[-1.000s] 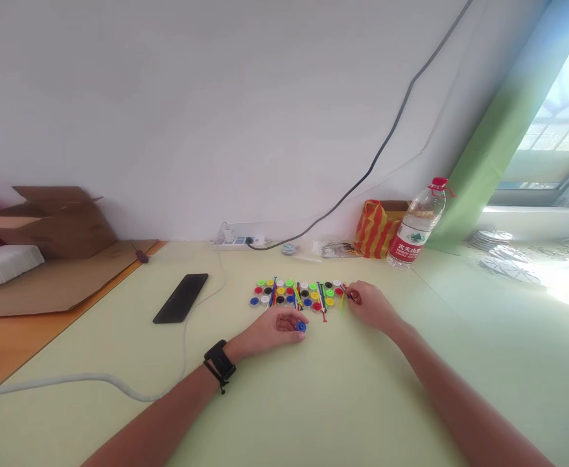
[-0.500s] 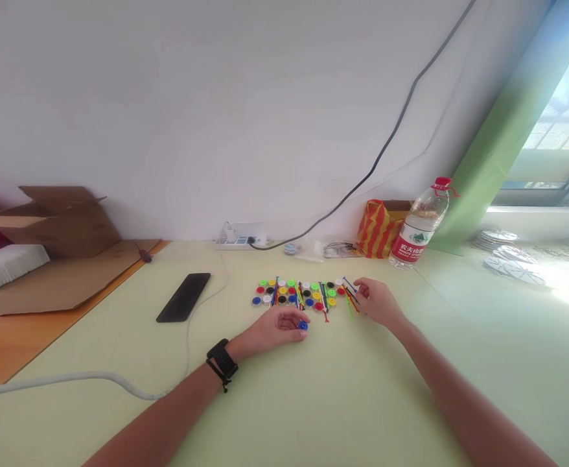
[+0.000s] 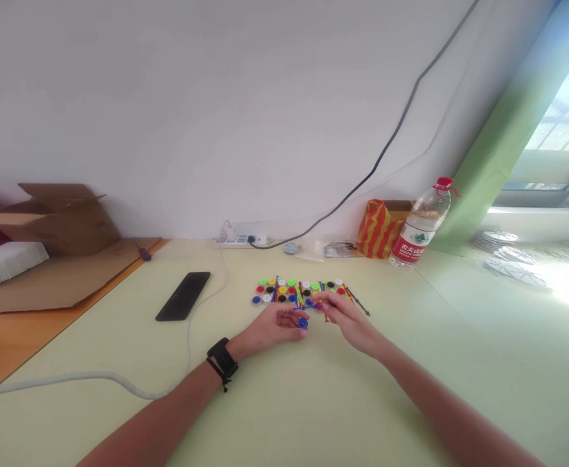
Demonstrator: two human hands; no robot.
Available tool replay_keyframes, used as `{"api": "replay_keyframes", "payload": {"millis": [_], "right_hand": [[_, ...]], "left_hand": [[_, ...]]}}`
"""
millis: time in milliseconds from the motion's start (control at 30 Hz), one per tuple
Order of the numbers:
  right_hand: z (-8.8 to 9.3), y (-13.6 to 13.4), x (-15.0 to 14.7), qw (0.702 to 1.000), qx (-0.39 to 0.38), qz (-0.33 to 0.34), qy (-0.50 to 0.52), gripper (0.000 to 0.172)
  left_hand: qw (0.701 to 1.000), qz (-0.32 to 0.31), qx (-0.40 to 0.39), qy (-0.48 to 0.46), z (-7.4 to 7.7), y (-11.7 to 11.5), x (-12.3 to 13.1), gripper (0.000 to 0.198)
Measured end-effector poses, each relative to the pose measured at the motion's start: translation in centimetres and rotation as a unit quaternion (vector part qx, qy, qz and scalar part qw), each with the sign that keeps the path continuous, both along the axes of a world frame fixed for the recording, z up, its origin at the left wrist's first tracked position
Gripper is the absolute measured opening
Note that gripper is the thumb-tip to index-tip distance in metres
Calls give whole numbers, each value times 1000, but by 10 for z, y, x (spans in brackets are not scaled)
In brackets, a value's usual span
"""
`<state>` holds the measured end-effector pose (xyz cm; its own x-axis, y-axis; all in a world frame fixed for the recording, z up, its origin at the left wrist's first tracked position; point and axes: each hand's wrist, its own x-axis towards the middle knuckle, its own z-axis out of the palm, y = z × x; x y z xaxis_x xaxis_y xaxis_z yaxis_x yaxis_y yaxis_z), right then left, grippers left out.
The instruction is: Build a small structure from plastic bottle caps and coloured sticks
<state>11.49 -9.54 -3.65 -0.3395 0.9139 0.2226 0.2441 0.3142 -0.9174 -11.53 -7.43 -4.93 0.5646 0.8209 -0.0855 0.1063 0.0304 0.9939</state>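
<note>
My left hand (image 3: pixel 273 327) is closed on a small round blue disc with a raised centre (image 3: pixel 302 323), pinched between thumb and fingers just above the table. My right hand (image 3: pixel 351 322) is pinching a thin blue plastic stick with a flared end (image 3: pixel 306 307), which points left over the left hand's fingers, above the disc. Behind both hands lie rows of small round discs (image 3: pixel 283 290) in several colours, with coloured sticks lying among them. A black stick (image 3: pixel 359 303) rests at the right end. My right hand hides part of the rows.
A black phone (image 3: pixel 183 296) lies to the left, beside a white cable (image 3: pixel 187 350). Along the wall are a power strip (image 3: pixel 242 242), a striped bag (image 3: pixel 378 230) and a large water bottle (image 3: pixel 417 233). An open cardboard box (image 3: pixel 70 217) stands at far left.
My right hand has moved left from the sticks at the right end to beside my left hand, bringing the blue stick. The black stick now lies slanted. My left hand has barely moved.
</note>
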Motion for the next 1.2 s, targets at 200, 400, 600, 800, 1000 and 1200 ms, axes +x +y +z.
{"api": "replay_keyframes", "payload": {"millis": [200, 400, 600, 800, 1000, 1200], "right_hand": [[-15, -9, -18, 996, -14, 61, 58, 25], [-15, -10, -14, 998, 16, 55, -4, 24], [-16, -7, -9, 997, 39, 39, -50, 23], [-11, -4, -4, 998, 31, 47, -32, 17], [-8, -1, -2, 998, -4, 55, 24, 18], [-12, 4, 0, 996, -10, 64, 61, 23]], "left_hand": [[999, -14, 28, -27, 2, -1, 1, 40], [996, 7, 83, -25, 2, -1, 3, 32], [988, 42, 141, -35, -2, -5, 7, 27], [976, 80, 204, -13, 1, -9, 9, 19], [977, 72, 199, -16, 2, -11, 10, 18], [991, 15, 92, -91, 3, -10, 7, 20]]}}
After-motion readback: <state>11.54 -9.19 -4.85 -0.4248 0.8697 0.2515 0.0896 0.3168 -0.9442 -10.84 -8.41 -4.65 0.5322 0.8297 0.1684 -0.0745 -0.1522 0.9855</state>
